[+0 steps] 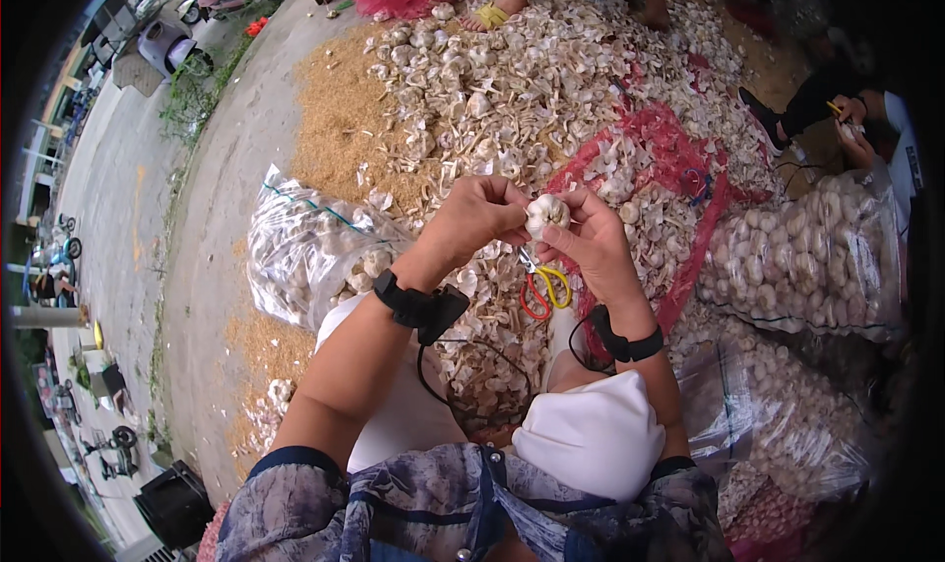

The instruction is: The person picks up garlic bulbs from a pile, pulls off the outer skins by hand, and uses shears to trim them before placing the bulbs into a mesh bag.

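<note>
A whitish garlic bulb (544, 215) is up between my hands above the pile. Thumb and fingers of my right hand (597, 242) are closed around its right side and underside. My left hand (477, 213) is pinched, its fingertips against the bulb's left side; whether it grips a bit of peel is too small to tell. Scissors (539, 288) with one red and one yellow handle show just below the hands, blades pointing up toward them. I cannot tell what supports them.
Loose garlic and peelings (492, 99) spread across the ground ahead, beside tan husks (340, 109). A clear bag of garlic (305, 252) lies left; a fuller bag (802, 252) stands right. Red netting (655, 134) lies in the pile. Another person's hand (856, 144) is far right.
</note>
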`<action>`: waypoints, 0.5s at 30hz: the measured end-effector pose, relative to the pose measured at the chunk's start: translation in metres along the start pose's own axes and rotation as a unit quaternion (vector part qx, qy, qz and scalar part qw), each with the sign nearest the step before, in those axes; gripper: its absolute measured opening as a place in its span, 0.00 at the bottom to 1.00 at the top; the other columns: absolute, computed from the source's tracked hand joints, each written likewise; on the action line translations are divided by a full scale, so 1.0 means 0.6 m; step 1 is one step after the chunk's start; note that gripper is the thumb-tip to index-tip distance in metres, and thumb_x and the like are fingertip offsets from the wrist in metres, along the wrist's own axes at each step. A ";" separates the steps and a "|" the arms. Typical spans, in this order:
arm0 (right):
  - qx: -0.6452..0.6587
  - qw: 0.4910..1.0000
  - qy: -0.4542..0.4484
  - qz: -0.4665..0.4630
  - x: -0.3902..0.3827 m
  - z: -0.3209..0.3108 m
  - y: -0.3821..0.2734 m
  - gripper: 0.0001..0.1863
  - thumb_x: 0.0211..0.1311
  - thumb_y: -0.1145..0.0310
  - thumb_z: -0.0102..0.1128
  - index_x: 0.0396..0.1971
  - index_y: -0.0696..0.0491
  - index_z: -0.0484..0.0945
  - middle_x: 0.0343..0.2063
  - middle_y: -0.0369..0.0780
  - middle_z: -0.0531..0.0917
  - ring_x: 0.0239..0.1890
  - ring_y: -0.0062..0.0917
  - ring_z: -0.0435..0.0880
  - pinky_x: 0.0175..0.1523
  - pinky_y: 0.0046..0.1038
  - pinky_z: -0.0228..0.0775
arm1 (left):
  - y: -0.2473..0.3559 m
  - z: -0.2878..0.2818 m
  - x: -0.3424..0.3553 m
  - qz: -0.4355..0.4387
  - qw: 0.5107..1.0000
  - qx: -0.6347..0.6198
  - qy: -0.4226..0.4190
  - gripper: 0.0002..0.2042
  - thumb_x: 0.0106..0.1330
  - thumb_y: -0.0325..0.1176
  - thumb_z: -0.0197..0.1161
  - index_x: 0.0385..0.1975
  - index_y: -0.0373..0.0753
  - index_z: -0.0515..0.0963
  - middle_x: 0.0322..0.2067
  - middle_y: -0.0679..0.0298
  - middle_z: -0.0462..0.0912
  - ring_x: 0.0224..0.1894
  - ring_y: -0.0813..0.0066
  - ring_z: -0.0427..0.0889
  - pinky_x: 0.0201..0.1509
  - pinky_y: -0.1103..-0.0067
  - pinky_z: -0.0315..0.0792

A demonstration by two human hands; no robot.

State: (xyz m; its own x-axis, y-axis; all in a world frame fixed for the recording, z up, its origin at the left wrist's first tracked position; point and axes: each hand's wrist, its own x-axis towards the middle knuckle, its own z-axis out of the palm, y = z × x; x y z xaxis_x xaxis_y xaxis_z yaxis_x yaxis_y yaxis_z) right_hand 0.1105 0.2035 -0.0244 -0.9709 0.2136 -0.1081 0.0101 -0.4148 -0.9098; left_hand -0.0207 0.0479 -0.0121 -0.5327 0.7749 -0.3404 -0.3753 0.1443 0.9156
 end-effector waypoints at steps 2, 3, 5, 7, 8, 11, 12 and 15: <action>-0.002 1.000 0.002 -0.006 0.001 0.000 -0.002 0.21 0.59 0.75 0.67 0.49 0.61 0.70 0.37 0.40 0.81 0.35 0.19 0.83 0.39 0.22 0.80 | 0.000 -0.001 0.001 0.004 1.000 -0.005 -0.008 0.07 0.60 0.25 0.65 0.35 0.32 0.77 0.31 0.64 0.82 0.30 0.77 0.83 0.36 0.80 0.81; -0.004 1.000 0.006 -0.013 0.001 -0.001 -0.003 0.21 0.59 0.75 0.66 0.50 0.61 0.71 0.38 0.39 0.81 0.36 0.19 0.83 0.41 0.21 0.80 | 0.003 0.000 0.000 -0.002 1.000 -0.018 -0.006 0.07 0.60 0.25 0.64 0.37 0.32 0.78 0.31 0.64 0.82 0.30 0.77 0.83 0.38 0.80 0.81; -0.017 0.999 0.022 -0.028 0.001 0.006 -0.006 0.20 0.59 0.76 0.65 0.51 0.60 0.71 0.38 0.38 0.81 0.37 0.18 0.82 0.43 0.21 0.78 | 0.007 0.005 -0.002 -0.008 0.999 -0.031 -0.005 0.08 0.61 0.25 0.64 0.38 0.31 0.78 0.31 0.65 0.82 0.31 0.77 0.83 0.39 0.80 0.81; -0.030 0.998 0.038 -0.043 0.001 0.002 -0.002 0.20 0.60 0.76 0.64 0.52 0.59 0.72 0.38 0.37 0.81 0.38 0.17 0.82 0.45 0.20 0.77 | 0.011 0.013 -0.004 0.031 0.999 0.019 0.016 0.10 0.61 0.25 0.65 0.41 0.31 0.78 0.31 0.66 0.82 0.33 0.79 0.83 0.41 0.82 0.79; -0.080 0.994 0.030 -0.066 0.003 -0.004 0.004 0.20 0.60 0.77 0.63 0.52 0.58 0.73 0.39 0.35 0.80 0.40 0.16 0.80 0.45 0.19 0.75 | 0.013 0.016 -0.006 0.031 0.999 0.019 0.014 0.10 0.61 0.25 0.65 0.41 0.31 0.78 0.31 0.66 0.82 0.33 0.79 0.83 0.41 0.82 0.79; -0.179 0.977 0.024 -0.111 0.003 -0.008 0.005 0.19 0.59 0.78 0.62 0.52 0.58 0.75 0.41 0.33 0.77 0.41 0.14 0.78 0.45 0.18 0.74 | 0.013 0.018 -0.008 0.055 0.994 0.093 0.019 0.11 0.61 0.27 0.67 0.42 0.32 0.78 0.31 0.67 0.82 0.34 0.81 0.82 0.41 0.83 0.77; -0.226 0.965 0.024 -0.131 0.003 -0.005 0.003 0.19 0.59 0.79 0.62 0.52 0.58 0.76 0.42 0.33 0.76 0.42 0.14 0.77 0.45 0.18 0.73 | 0.005 0.014 -0.005 0.069 0.989 0.127 0.025 0.11 0.61 0.27 0.68 0.41 0.32 0.79 0.31 0.67 0.82 0.33 0.81 0.81 0.40 0.84 0.77; -0.191 0.977 0.008 -0.098 -0.003 0.000 -0.002 0.19 0.59 0.79 0.62 0.52 0.59 0.76 0.44 0.33 0.74 0.43 0.14 0.77 0.45 0.18 0.73 | 0.001 0.013 -0.004 0.079 0.987 0.138 0.029 0.09 0.58 0.27 0.69 0.36 0.32 0.80 0.29 0.67 0.82 0.31 0.83 0.80 0.36 0.84 0.75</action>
State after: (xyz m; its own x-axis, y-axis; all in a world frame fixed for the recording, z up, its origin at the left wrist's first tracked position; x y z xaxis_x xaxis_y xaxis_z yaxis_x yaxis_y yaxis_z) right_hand 0.1120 0.2036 -0.0231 -0.9594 0.2705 0.0798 -0.0842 -0.0046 -0.9964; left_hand -0.0137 0.0511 -0.0088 -0.6130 0.7661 -0.1932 -0.0683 0.1922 0.9790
